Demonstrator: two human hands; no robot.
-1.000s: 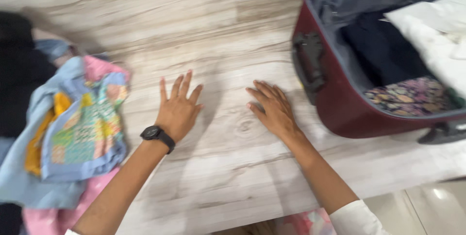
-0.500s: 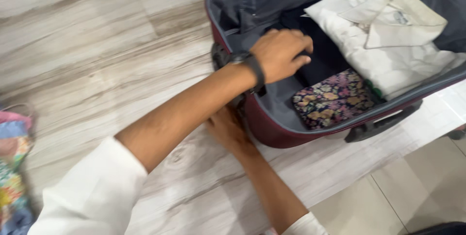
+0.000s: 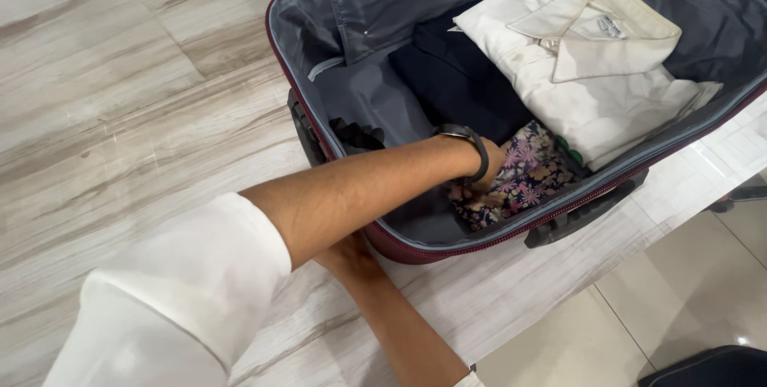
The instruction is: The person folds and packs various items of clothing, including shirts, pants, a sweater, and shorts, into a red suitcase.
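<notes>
Inside the maroon suitcase (image 3: 415, 247), left hand (image 3: 479, 175) reaching across, touching floral cloth (image 3: 531, 179)

left hand (image 3: 483, 170) — arm stretched forward, fingers curled down | right hand (image 3: 345, 255) — mostly hidden beneath left forearm

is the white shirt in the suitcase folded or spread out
Folded. The white shirt lies as a neat rectangle, collar on top, inside the open maroon suitcase, beside a dark garment.

white folded shirt (image 3: 583, 59), dark garment (image 3: 455, 75), wood-look floor (image 3: 104, 99)
</notes>
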